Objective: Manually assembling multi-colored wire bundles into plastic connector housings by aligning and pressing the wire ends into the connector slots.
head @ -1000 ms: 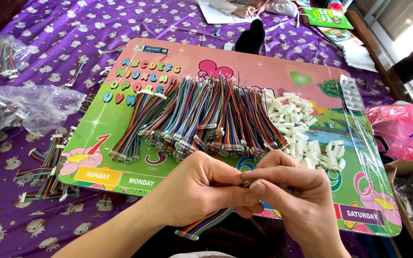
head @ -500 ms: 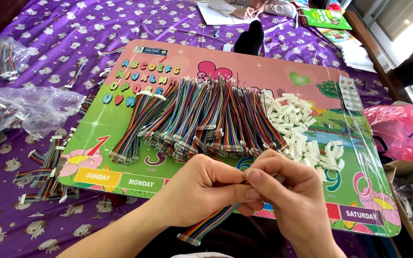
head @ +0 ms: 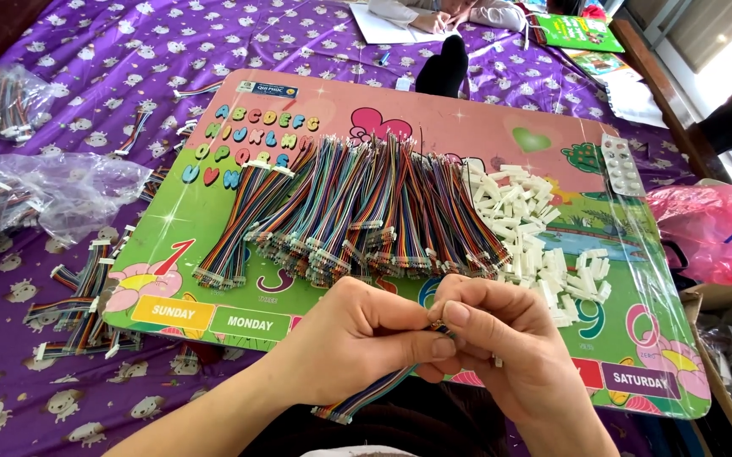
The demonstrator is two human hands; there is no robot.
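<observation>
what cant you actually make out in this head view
- Head view: the tip of the rainbow ribbon cable is hidden between the left hand and right hand.
- Contents of the clear plastic bags: blurred by film.
- The pink bag is cut off by the right edge.

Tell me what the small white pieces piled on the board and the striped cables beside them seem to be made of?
The small white block-shaped connector housings look like moulded plastic: opaque, matte-to-slightly-glossy, with crisp square edges. The rainbow-striped flat ribbon cables seem to be thin wires in soft coloured plastic insulation, since they bend and fan loosely; any metal inside is hidden. The colourful picture board looks glossy, likely laminated or plastic, judging by its sheen.
</observation>
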